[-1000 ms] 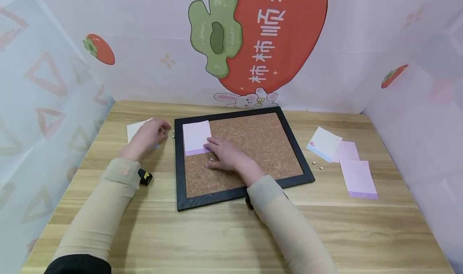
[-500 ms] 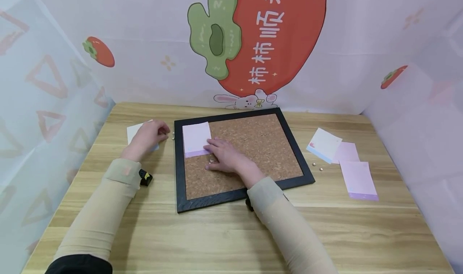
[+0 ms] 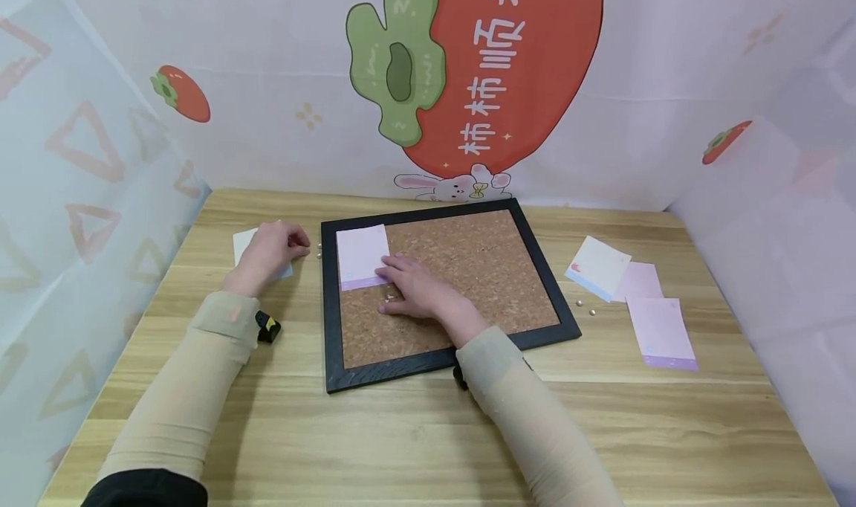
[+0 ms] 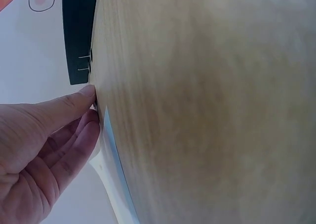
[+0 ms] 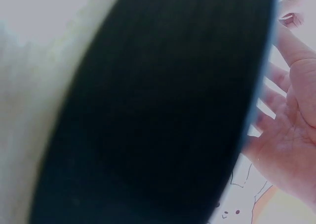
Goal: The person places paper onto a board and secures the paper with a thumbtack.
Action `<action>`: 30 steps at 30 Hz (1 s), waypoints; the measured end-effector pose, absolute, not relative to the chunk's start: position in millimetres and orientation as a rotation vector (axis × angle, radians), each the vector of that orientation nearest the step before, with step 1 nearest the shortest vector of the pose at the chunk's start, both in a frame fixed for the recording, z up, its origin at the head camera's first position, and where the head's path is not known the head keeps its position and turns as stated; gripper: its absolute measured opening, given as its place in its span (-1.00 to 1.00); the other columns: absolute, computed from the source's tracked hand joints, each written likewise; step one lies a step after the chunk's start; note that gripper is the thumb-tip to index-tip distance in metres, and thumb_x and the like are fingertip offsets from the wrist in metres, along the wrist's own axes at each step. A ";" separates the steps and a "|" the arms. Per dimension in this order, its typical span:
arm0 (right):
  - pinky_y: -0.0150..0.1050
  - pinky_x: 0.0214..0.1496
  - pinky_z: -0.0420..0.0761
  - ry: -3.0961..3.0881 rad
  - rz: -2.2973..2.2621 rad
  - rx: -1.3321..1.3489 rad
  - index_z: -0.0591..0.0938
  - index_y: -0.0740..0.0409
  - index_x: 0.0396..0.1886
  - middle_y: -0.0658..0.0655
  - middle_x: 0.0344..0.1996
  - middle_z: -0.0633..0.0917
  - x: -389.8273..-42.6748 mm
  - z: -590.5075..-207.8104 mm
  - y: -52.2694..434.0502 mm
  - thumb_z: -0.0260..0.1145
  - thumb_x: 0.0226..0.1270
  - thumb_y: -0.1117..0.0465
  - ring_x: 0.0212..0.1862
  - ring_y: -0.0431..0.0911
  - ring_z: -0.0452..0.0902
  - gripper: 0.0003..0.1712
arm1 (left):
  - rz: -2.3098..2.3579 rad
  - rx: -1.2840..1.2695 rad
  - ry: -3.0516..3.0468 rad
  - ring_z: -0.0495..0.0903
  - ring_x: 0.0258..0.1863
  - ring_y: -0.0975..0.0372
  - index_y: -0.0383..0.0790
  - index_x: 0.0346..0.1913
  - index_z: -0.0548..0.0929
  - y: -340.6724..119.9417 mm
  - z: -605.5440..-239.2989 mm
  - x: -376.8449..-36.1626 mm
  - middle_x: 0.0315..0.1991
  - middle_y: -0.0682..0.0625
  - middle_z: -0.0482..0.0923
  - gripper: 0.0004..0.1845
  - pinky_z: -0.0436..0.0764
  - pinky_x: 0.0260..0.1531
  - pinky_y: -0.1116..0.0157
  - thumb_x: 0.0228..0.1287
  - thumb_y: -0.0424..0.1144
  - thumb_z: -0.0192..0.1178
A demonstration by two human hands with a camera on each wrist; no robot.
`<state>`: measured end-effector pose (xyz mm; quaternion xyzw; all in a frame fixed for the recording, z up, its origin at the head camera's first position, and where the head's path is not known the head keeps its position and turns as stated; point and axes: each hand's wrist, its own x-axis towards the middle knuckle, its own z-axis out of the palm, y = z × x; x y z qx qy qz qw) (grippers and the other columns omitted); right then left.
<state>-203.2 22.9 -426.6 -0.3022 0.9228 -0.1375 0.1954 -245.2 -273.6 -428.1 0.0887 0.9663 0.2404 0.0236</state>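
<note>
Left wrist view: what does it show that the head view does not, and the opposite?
Only left wrist: two thin spikes plainly visible beside the black frame.

Only head: the right hand, cork, its pink card, and three loose cards.

Both: left hand, black frame, white card, wooden table.

Head view looks forward and down from above the near side of the cork board (image 3: 461, 254), far enough back to fit the whole board plus the left hand (image 3: 270, 247) and right hand (image 3: 421, 288). Left wrist view's sideways and low, left of the board, skimming the tabletop (image 4: 197, 125) with that hand close up. Right wrist view's practically on the board's near edge, super blurry, and all three catch some black frame (image 5: 153, 100)
</note>
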 end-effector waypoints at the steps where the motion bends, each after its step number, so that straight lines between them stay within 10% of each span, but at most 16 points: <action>1: 0.00 0.66 -0.05 2.584 -0.389 -0.846 0.26 -0.08 0.54 0.02 0.62 0.08 -203.3 -426.7 23.1 0.27 0.39 -0.19 0.65 -0.02 -0.14 -0.19 | 0.747 0.272 2.993 0.68 -0.20 -0.04 -0.31 -0.25 0.73 -273.9 -428.2 -245.1 -0.24 -0.24 0.73 -0.94 0.63 -0.10 -0.02 0.31 -0.37 0.29; 30: -0.02 0.67 -0.04 2.538 -0.458 -0.874 0.27 -0.07 0.54 0.02 0.62 0.09 -205.2 -424.1 28.5 0.29 0.39 -0.15 0.65 -0.02 -0.14 -0.19 | 0.758 0.315 2.992 0.65 -0.20 -0.05 -0.34 -0.18 0.65 -269.6 -420.1 -236.5 -0.20 -0.28 0.70 -0.90 0.59 -0.10 -0.03 0.40 -0.34 0.21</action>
